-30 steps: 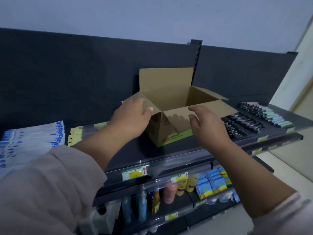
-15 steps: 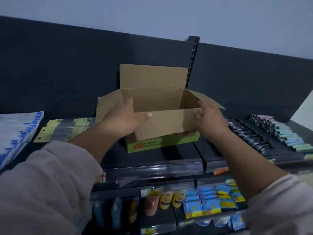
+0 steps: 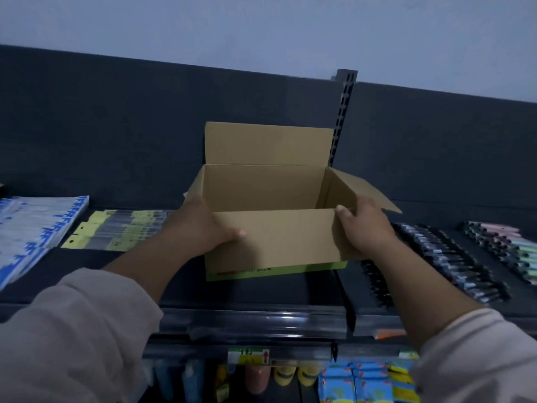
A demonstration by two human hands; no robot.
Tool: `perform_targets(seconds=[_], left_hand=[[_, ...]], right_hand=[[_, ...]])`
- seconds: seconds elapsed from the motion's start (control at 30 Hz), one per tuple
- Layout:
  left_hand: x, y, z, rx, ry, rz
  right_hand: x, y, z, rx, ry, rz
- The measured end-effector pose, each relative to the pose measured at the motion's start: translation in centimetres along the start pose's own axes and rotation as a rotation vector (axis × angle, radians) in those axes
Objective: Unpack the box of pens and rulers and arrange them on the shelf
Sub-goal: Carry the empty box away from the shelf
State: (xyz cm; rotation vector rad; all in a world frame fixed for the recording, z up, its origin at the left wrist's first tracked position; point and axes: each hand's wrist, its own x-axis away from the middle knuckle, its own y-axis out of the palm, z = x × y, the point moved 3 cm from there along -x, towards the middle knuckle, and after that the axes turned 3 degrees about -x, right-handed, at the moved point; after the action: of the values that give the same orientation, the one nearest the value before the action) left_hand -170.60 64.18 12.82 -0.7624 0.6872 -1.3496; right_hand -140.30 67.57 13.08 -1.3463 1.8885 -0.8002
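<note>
left hand (image 3: 203, 228), right hand (image 3: 367, 228) astride box (image 3: 276, 242)

The box (image 3: 276, 239) is plain tan cardboard with a lime-green band and red print along its base, on a black shelf (image 3: 261, 298), with white packets (image 3: 32, 228) printed in blue at 9 o'clock, yellow-topped clear packs (image 3: 116, 231) beside them, black pens (image 3: 444, 257) at 3 o'clock and pink and mint pens (image 3: 505, 242) beyond.

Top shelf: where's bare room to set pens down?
Bare dark shelf in front of the yellow-headed packets, running to the strip before the cardboard box. Crowded: pen rows right of the box, blue-white packets far left.
</note>
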Motion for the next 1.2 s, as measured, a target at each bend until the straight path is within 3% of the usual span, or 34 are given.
perform_targets(seconds=[0.17, 0.3, 0.43, 0.5, 0.67, 0.9, 1.1, 1.2], left_hand=[[-0.7, 0.5, -0.3, -0.044, -0.076, 0.017], [-1.2, 0.9, -0.2, -0.057, -0.038, 0.067], [-1.6, 1.3, -0.2, -0.175, 0.002, 0.064], [-1.7, 1.4, -0.3, -0.184, 0.003, 0.095], [-1.4, 1.7, -0.6, -0.151, 0.014, 0.207], [-0.2, 0.6, -0.7, 0.032, 0.03, 0.351], [1.9, -0.8, -1.1, 0.283, 0.148, 0.358], [3.0, -2.0, -1.2, 0.275, 0.219, 0.35]], right_hand=[[-1.9, 0.4, 0.7, -0.048, 0.046, 0.064], [-2.7, 1.0, 1.6, -0.065, 0.044, -0.061], [-2.5, -0.1, 2.9, 0.33, -0.069, -0.089], [-2.8, -0.5, 3.0, 0.406, -0.13, -0.077], [-2.8, 0.1, 3.0, 0.006, -0.16, -0.067], [-1.4, -0.1, 3.8, -0.187, -0.137, 0.102], [2.3, -1.6, 3.0, -0.337, -0.065, 0.137], [5.6, -2.4, 2.6, -0.331, -0.039, 0.18]])
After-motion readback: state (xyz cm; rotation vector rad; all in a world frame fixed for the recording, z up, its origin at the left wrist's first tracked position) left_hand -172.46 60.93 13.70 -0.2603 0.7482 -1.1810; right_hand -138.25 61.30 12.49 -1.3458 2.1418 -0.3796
